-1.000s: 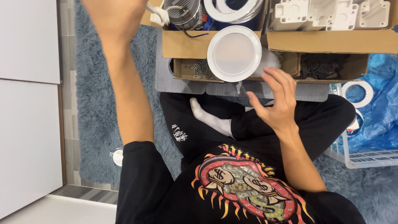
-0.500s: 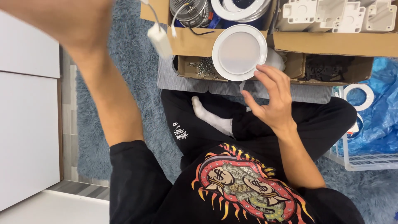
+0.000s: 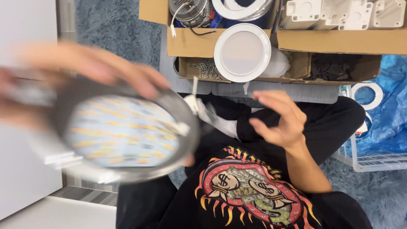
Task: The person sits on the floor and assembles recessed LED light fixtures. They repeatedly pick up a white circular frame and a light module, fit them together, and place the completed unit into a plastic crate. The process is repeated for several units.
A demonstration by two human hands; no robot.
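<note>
My left hand (image 3: 95, 67) grips a round metal-rimmed lamp disc (image 3: 123, 133) by its upper edge, close to the camera and blurred. The disc's face is a white board dotted with yellow LED chips. A short wire with a white plug (image 3: 193, 101) hangs off its right side. My right hand (image 3: 277, 118) hovers over my lap with fingers spread and nothing in it, just below the boxes. A round white lamp cover (image 3: 242, 53) rests on the edge of a cardboard box (image 3: 190, 42) ahead of it.
Several cardboard boxes hold wired lamp bodies (image 3: 188, 10), white rings (image 3: 241, 8), white plastic housings (image 3: 343, 12) and small screws (image 3: 205, 68). A wire basket with blue plastic sheeting (image 3: 381, 123) and a white ring (image 3: 366, 95) stands at right. A white cabinet (image 3: 25, 25) is at left on blue-grey carpet.
My left arm came down from the boxes and now holds the LED disc close to the camera. My right hand stays over my lap, shifted slightly lower.
</note>
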